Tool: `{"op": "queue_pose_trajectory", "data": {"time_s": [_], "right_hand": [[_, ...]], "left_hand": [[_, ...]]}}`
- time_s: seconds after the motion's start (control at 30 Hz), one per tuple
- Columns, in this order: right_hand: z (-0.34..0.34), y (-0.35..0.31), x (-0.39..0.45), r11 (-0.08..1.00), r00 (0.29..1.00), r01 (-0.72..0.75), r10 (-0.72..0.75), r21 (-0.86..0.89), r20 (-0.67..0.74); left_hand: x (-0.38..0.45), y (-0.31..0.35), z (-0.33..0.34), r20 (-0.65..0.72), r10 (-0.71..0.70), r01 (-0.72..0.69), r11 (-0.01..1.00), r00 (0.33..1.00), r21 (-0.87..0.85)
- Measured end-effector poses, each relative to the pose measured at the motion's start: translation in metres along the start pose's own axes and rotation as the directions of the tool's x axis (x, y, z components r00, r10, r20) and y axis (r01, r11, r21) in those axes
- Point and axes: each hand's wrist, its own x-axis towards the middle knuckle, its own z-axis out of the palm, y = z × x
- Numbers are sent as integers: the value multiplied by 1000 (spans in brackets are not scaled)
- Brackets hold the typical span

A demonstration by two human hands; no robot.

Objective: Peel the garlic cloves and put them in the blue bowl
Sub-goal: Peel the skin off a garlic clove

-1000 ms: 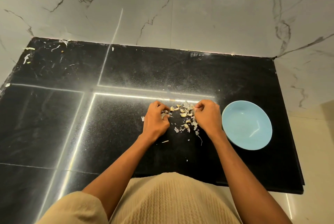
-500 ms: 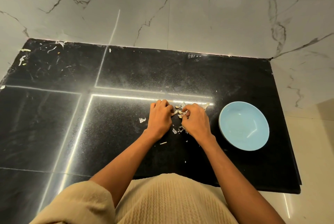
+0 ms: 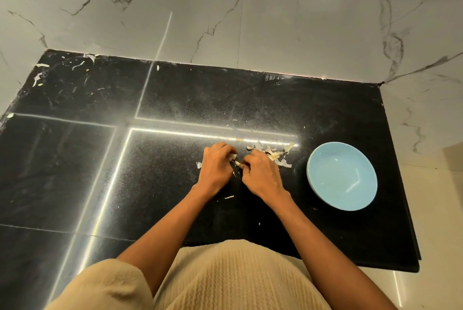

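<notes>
Peeling step — I am pinching one garlic clove (image 3: 237, 163) between my left hand (image 3: 216, 169) and right hand (image 3: 260, 173), fingers curled on it, just left of the empty blue bowl (image 3: 342, 176) — next, I judge, stripping skin and dropping it in.

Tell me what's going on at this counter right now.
A person is peeling garlic on a black countertop. The left hand and right hand are close together, both pinching one garlic clove between them. A pile of cloves and loose skins lies just behind the right hand. The blue bowl to the right holds nothing yet.
</notes>
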Motion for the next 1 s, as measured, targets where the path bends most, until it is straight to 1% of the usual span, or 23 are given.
{"op": "queue_pose_trajectory", "data": {"time_s": [0.1,0.17,0.27,0.33,0.37,0.5,0.57,0.7,0.73,0.8,0.9,0.93,1.0], "right_hand": [[-3,3,3,996,999,-9,5,89,41],[-6,5,6,987,999,-15,9,160,42],[-9,9,11,971,997,-31,47,238,-62],[-11,11,16,977,992,-37,61,209,-114],[-11,12,19,985,993,-30,49,173,-107],[-6,6,23,999,999,41,-41,12,8],[-1,-1,20,998,998,54,-55,19,36],[2,-12,13,985,994,63,-76,158,83],[0,-12,11,979,995,48,-64,199,74],[-6,-5,7,970,1000,7,-5,245,-6],[-17,14,0,976,980,-99,130,193,-153],[-20,21,-2,977,973,-127,156,170,-172],[-23,32,-5,980,976,-146,165,134,-145]], "left_hand": [[0,-2,-3,6,26,-26,998,1000,-61],[1,-2,-6,-12,25,-26,996,1000,-80],[-1,1,-7,-65,-31,25,994,997,-103],[-2,1,-8,-94,-96,85,989,991,-117],[-3,1,-8,-100,-132,118,984,986,-133],[-9,1,-8,-83,-229,210,958,970,-195],[-13,1,-10,-61,-237,219,952,970,-212],[-16,1,-14,-39,-229,213,946,973,-246],[-17,1,-15,-37,-225,210,947,974,-243],[-18,2,-15,-37,-211,198,955,977,-221],[-23,6,-16,-93,-152,138,981,984,-137],[-25,8,-15,-114,-116,105,989,987,-101],[-30,16,-13,-117,-34,29,998,993,-47]]}}
